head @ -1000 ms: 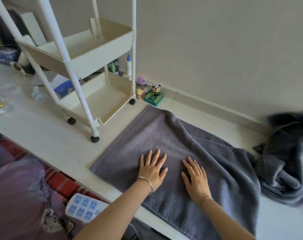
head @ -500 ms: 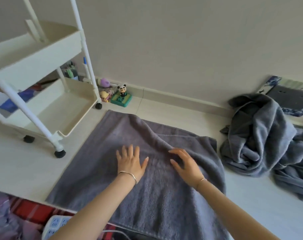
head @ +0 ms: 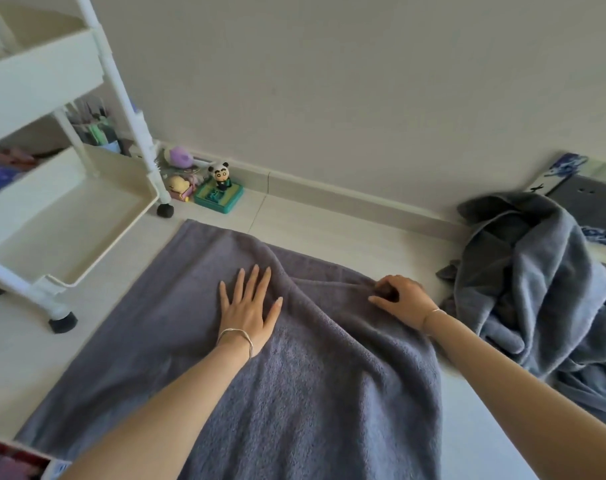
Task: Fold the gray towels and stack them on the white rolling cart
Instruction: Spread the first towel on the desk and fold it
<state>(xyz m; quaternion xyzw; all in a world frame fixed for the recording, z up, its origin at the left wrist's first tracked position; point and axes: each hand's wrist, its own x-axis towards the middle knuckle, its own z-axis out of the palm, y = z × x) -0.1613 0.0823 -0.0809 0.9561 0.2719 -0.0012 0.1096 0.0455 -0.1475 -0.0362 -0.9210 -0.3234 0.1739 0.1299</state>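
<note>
Gray towel spread on floor just right of white rolling cart. Our left hand lies flat on it, fingers straight. Our right hand pinches the edge farthest from cart. We judge terry soft, limp, thick, grippy: take corners, not middle.
</note>
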